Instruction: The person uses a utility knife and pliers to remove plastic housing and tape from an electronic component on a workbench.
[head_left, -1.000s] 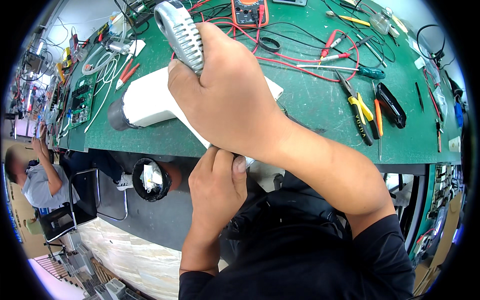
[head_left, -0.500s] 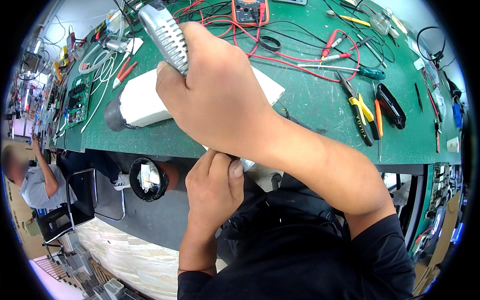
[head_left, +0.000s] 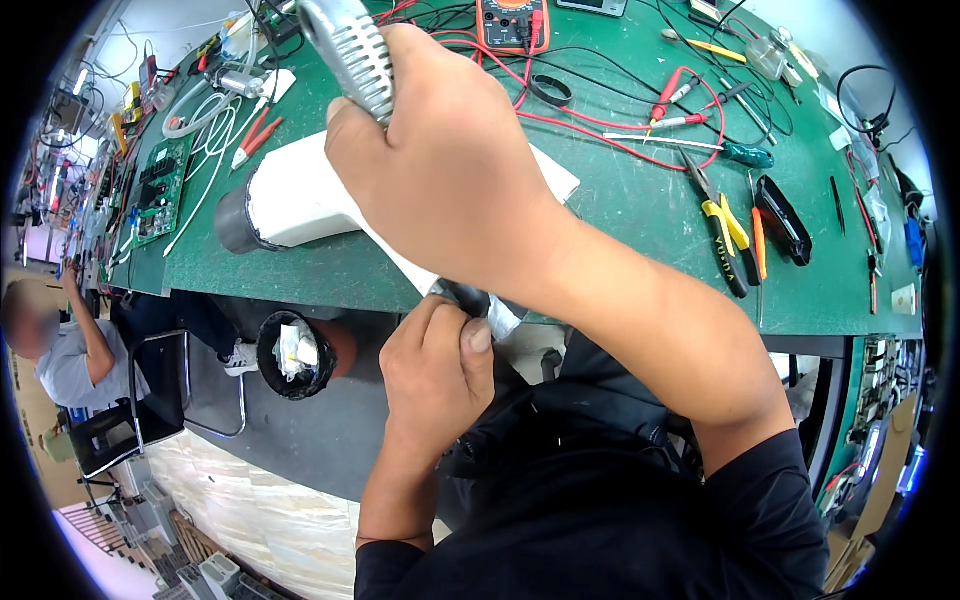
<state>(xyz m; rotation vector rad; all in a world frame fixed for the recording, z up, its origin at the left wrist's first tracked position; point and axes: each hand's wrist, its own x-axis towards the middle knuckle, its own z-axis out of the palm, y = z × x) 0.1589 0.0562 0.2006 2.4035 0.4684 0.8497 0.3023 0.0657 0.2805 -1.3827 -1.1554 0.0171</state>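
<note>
My right hand (head_left: pixel 450 170) is closed on a silver tool with rows of vent slots (head_left: pixel 350 55), raised above the bench. Its far end runs out at the top of the picture. Beneath that hand lies a white hair-dryer-shaped device (head_left: pixel 300 195) with a dark grey round end (head_left: pixel 240 220); my right hand and forearm hide its middle. My left hand (head_left: pixel 437 365) is a fist at the bench's front edge, around the dark lower end (head_left: pixel 463 297) of the device's white handle. A crumpled clear plastic piece (head_left: pixel 505 318) shows beside the fist.
Yellow-black pliers (head_left: pixel 730 235), an orange-handled tool (head_left: pixel 757 235), a black tray-like part (head_left: pixel 783 220) and a green screwdriver (head_left: pixel 747 155) lie right. Tangled leads run from a red multimeter (head_left: pixel 512 22). Red-handled cutters (head_left: pixel 258 137) and a circuit board (head_left: pixel 158 195) lie left. A bin (head_left: pixel 297 355) and a seated person (head_left: pixel 85 360) are beyond.
The view has shifted slightly. My right hand and the silver tool sit a little higher and further right, baring more of the white handle and dark part above my left fist.
</note>
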